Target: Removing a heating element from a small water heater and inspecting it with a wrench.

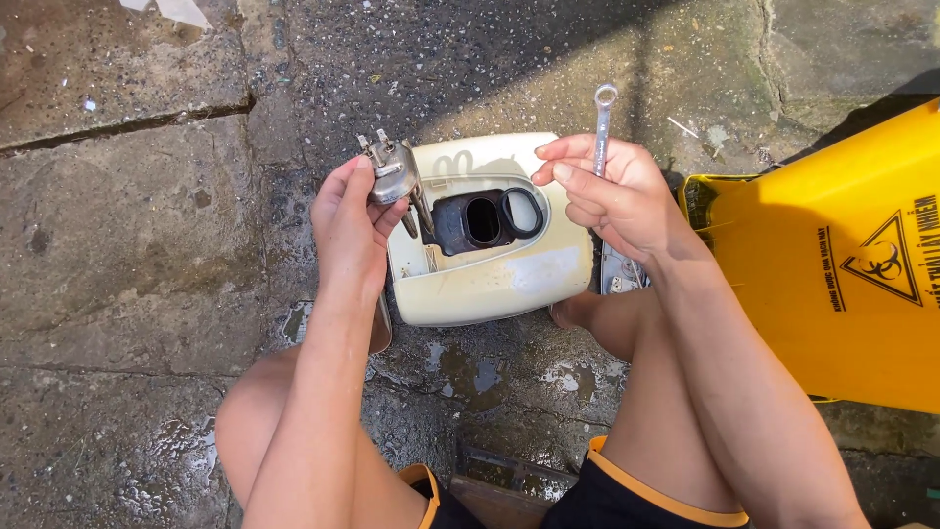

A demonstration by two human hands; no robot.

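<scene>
My left hand [348, 220] holds a small metal fitting [390, 174] with prongs sticking up, just left of a cream plastic housing [490, 279] that lies on the ground. The housing has a black gasket [468, 223] with two oval openings in its top. My right hand [612, 196] grips a silver ring spanner [603, 113] upright over the housing's right edge, ring end pointing away from me.
A yellow plastic bin [832, 264] with a hazard triangle lies on its side at the right. Wet, cracked concrete [127, 225] with small puddles surrounds the housing. My bare knees frame the near side, and a wooden block [499, 490] sits between them.
</scene>
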